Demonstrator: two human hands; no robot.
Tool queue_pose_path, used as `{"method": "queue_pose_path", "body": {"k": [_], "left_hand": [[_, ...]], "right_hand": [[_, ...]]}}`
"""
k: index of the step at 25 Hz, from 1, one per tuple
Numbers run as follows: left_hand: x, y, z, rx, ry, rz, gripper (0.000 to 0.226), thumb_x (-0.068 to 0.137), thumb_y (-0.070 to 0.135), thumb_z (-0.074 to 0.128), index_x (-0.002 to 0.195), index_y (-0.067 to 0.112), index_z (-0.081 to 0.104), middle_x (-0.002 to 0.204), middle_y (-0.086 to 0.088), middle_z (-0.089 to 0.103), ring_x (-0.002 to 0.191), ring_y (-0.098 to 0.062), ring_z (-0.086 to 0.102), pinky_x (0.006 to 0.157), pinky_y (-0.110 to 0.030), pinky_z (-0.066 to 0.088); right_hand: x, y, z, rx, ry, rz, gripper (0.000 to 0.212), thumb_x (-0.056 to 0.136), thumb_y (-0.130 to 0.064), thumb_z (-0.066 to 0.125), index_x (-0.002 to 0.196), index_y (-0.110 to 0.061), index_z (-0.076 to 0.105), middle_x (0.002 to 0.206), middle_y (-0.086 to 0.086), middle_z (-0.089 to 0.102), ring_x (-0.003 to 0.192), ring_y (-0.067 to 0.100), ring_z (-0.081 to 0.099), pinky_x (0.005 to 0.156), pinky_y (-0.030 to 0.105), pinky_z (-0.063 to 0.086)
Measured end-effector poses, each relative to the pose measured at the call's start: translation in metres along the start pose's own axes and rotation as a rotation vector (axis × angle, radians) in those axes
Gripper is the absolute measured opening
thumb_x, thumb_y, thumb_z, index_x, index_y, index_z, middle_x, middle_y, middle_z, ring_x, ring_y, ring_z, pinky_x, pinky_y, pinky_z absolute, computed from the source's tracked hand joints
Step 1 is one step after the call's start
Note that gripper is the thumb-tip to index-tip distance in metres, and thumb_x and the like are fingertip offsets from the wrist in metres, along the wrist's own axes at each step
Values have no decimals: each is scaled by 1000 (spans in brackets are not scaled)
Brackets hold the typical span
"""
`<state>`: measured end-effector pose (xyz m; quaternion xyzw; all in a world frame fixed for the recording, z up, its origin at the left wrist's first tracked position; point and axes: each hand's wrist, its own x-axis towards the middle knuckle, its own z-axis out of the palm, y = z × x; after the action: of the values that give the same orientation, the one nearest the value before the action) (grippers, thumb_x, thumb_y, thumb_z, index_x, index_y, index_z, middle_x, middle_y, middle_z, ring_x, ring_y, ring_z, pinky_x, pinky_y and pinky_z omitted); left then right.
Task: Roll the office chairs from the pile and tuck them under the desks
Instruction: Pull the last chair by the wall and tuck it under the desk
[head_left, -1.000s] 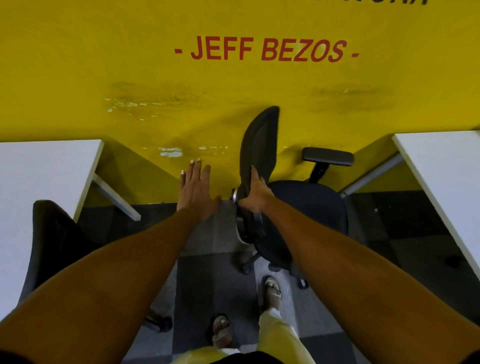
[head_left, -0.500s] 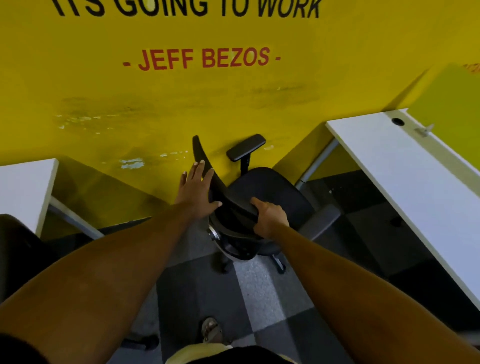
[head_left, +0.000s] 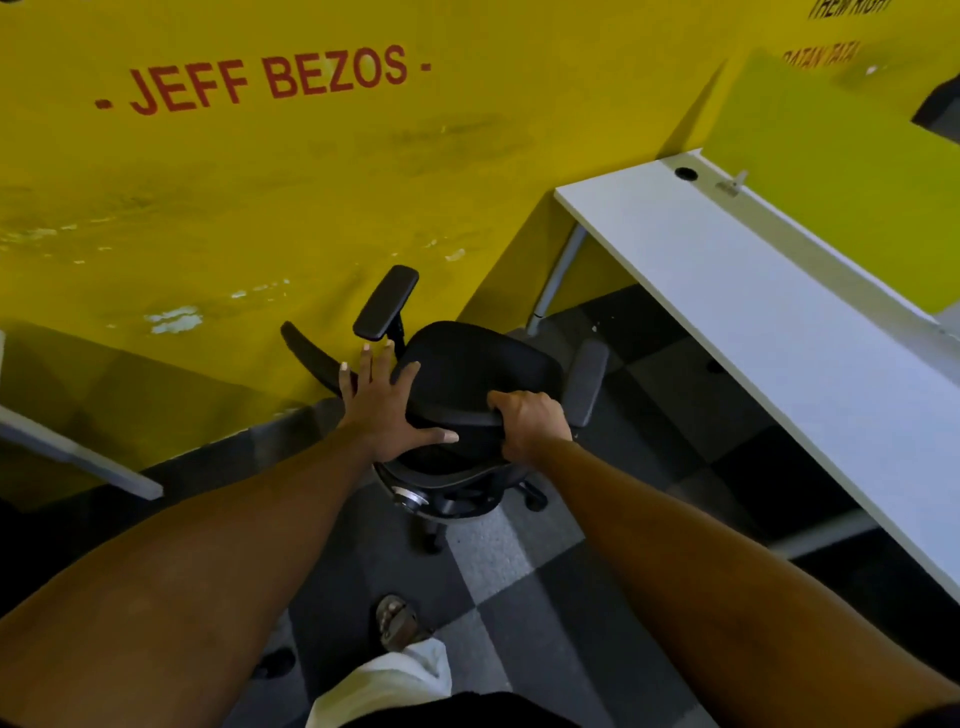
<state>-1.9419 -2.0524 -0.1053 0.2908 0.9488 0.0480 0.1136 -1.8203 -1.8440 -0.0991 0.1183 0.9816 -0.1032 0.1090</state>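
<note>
- Black office chair (head_left: 467, 364) is seen at the centre of the frame. It stands on its wheels (head_left: 431, 543) on the floor, close to the yellow wall and just left of the white desk. No part of it is tucked under the desk.
- The backrest (head_left: 462, 418) is turned toward the person, and the seat lies beyond it.
- One armrest (head_left: 387, 301) is raised above the seat toward the wall. The other armrest (head_left: 589, 379) sits at the right side of the seat, nearest the desk.
- Right hand (head_left: 532, 423): the top edge of the backrest is grasped, with the fingers curled over it.
- Left hand (head_left: 382, 405): it is laid flat on the left part of the backrest. The fingers are straight and spread and the thumb is stretched along the rim. Nothing is grasped.
- Both forearms are stretched forward from the lower corners of the frame.
- The white desk (head_left: 779, 322) runs from the middle right down to the lower right. A round cable hole (head_left: 685, 173) is set near its far end, and a grey leg (head_left: 558, 275) is seen at the wall end.
- A green panel (head_left: 831, 171) is mounted along the far side of the desk, upper right.
- Yellow wall (head_left: 260, 208): the upper half of the frame is filled by it. Red lettering (head_left: 270, 78) reading "JEFF BEZOS" is painted at upper left, and scuffed paint is seen lower down.
- Floor (head_left: 498, 561): grey and black squares are laid in a checker pattern.
- A sandalled foot (head_left: 397, 623) is planted below the chair at bottom centre.
- Part of another desk (head_left: 78, 457) is visible at the left edge.
</note>
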Motion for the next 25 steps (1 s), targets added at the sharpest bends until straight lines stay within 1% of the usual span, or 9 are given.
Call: {"method": "queue_pose_path", "body": {"k": [4, 6, 9, 12, 14, 16, 20, 23, 25], "left_hand": [[-28, 49, 21, -74, 67, 36, 126, 65, 102, 50, 165, 30, 20, 174, -8, -15, 160, -33, -18, 122, -67, -13], [-37, 72, 30, -96, 85, 62, 122, 69, 99, 51, 164, 29, 21, 174, -7, -14, 160, -33, -18, 120, -67, -14], [-39, 99, 32, -107, 57, 66, 121, 71, 97, 53, 165, 29, 19, 174, -8, -14, 160, -34, -17, 120, -67, -14], [-32, 122, 32, -90, 19, 89, 121, 73, 96, 52, 167, 29, 15, 174, -7, -16, 159, -34, -18, 121, -68, -13], [-22, 138, 34, -69, 2, 122, 121, 73, 97, 50, 167, 28, 15, 175, -7, -14, 160, -34, -17, 121, -68, -12], [-13, 146, 34, -55, 2, 138, 120, 72, 98, 49, 166, 29, 18, 175, -7, -10, 160, -35, -14, 121, -68, -11], [18, 166, 34, 0, -1, 212, 119, 70, 100, 46, 163, 29, 25, 175, -7, -3, 160, -35, -12, 121, -69, -10], [54, 182, 31, 38, 4, 292, 121, 67, 103, 44, 162, 30, 28, 175, -7, 1, 160, -35, -9, 121, -70, -7], [84, 193, 28, 55, -12, 356, 124, 65, 104, 44, 163, 30, 28, 175, -7, 3, 160, -35, -9, 122, -69, -7]], "right_hand": [[-32, 45, 0, -37, 7, 30, 31, 80, -21, 77, 94, -32, 51, 94, -4, 62, 88, 22, 62, 77, 40, 54], [-46, 65, 2, -45, 16, 66, 32, 79, -22, 78, 92, -32, 51, 93, -5, 62, 87, 22, 63, 78, 40, 55], [-59, 87, 4, -16, 15, 100, 34, 78, -24, 80, 91, -35, 50, 92, -8, 61, 87, 18, 63, 82, 43, 59], [-68, 109, 3, -12, 31, 125, 35, 78, -25, 81, 94, -34, 52, 94, -8, 61, 88, 17, 64, 85, 42, 59], [-75, 124, 5, 0, 87, 174, 34, 79, -24, 80, 98, -32, 53, 97, -7, 61, 90, 17, 63, 92, 42, 54], [-81, 131, 12, 27, 192, 209, 32, 82, -22, 79, 99, -30, 53, 96, -7, 58, 90, 17, 60, 95, 41, 49], [-92, 150, 29, 81, 400, 275, 31, 82, -23, 79, 101, -26, 53, 96, -4, 54, 91, 20, 52, 89, 39, 43], [-86, 168, 34, 71, 470, 325, 37, 78, -27, 80, 103, -23, 53, 97, -2, 53, 90, 21, 50, 86, 40, 43], [-77, 178, 32, 79, 496, 391, 41, 76, -31, 80, 105, -22, 52, 97, -2, 51, 89, 22, 49, 85, 41, 42]]}}
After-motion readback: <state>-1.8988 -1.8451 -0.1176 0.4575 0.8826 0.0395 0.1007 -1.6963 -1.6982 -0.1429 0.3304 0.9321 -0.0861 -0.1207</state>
